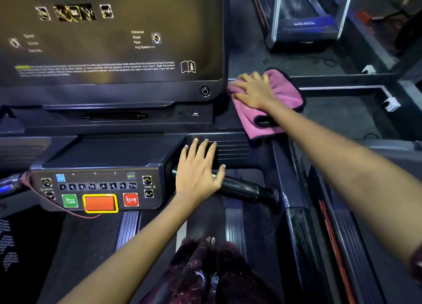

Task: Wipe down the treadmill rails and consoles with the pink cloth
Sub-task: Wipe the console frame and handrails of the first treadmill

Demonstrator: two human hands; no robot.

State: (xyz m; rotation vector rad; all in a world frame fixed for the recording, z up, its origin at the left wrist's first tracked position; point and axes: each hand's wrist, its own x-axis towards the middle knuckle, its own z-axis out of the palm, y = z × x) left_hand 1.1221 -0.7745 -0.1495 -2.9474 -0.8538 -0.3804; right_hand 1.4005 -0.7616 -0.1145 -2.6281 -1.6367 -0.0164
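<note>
Head view is showing, at lower left, the control panel (96,189) with its red STOP button (130,199) (digits 2, 6 and 10 are legible too). Just right of it the left hand (198,169) is resting flat, fingers spread, holding nothing; a slip leftward could be pressing keys. Upper centre, the display (109,36) is reading Distance, Steps, Pace, Avg Speed. Right of it, the right hand (253,91) is pressing the pink cloth (280,93) against the console's edge, fingers extended; its hanging fold could be slipping off.
</note>
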